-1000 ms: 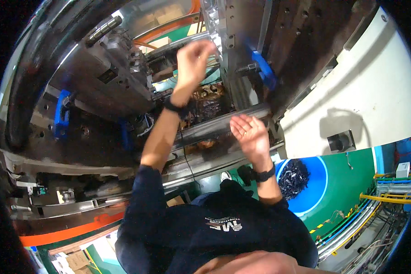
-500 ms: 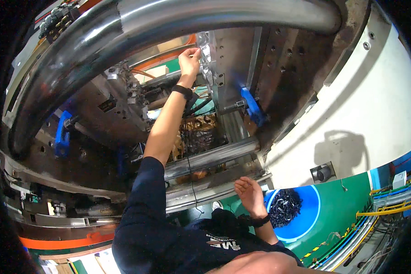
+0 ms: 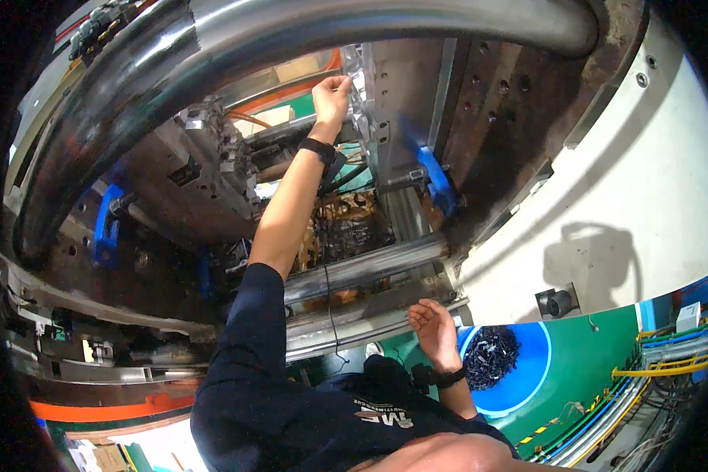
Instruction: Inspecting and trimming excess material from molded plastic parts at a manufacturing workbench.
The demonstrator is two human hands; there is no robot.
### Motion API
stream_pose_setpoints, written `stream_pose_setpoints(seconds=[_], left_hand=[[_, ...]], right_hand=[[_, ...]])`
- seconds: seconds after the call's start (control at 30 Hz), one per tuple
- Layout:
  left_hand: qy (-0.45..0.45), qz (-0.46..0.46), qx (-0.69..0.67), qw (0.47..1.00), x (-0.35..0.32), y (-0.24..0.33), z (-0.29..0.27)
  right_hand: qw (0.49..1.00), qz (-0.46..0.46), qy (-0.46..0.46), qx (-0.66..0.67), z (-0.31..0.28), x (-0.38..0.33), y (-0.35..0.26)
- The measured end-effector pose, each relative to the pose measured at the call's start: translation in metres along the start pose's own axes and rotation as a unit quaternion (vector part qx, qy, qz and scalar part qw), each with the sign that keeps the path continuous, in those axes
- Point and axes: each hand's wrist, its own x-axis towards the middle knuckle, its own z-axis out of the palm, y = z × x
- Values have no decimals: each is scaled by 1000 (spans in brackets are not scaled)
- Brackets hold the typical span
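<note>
My left hand [image 3: 332,90] reaches far up into a big machine, a black band on its wrist. Its fingers are bunched against the edge of a grey steel mould plate [image 3: 405,102]. Whether they pinch anything there is too small to tell. My right hand [image 3: 433,330] hangs low near my chest, palm up and fingers spread, holding nothing. It sits just below the lower shiny steel bar [image 3: 370,267], apart from it.
A thick polished bar [image 3: 236,55] arches overhead. Blue clamps [image 3: 436,181] sit on the dark plates. Cables and oily parts [image 3: 346,224] fill the gap between the plates. A blue bin of black pieces [image 3: 519,385] stands on the green floor, with yellow rails [image 3: 669,366] at the right.
My left hand has stretched higher, up to the mould plate's edge. My right hand has left the lower bar and dropped toward my chest, opening.
</note>
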Motion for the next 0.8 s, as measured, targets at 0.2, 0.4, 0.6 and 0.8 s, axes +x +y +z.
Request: stream_pose_setpoints(seconds=[0.2,0.4,0.6,0.8], left_hand=[[16,-48,-8,999,-22,18,11],[-18,-83,-86,993,-33,28,1],[-138,-142,-120,973,-39,46,-6],[-148,77,127,978,-64,60,-36]], right_hand=[[1000,-4,4,29,-13,1,5],[1000,-3,3,16,-8,-4,6],[1000,21,17,-6,3,-1,14],[998,6,-43,35,37,12,6]])
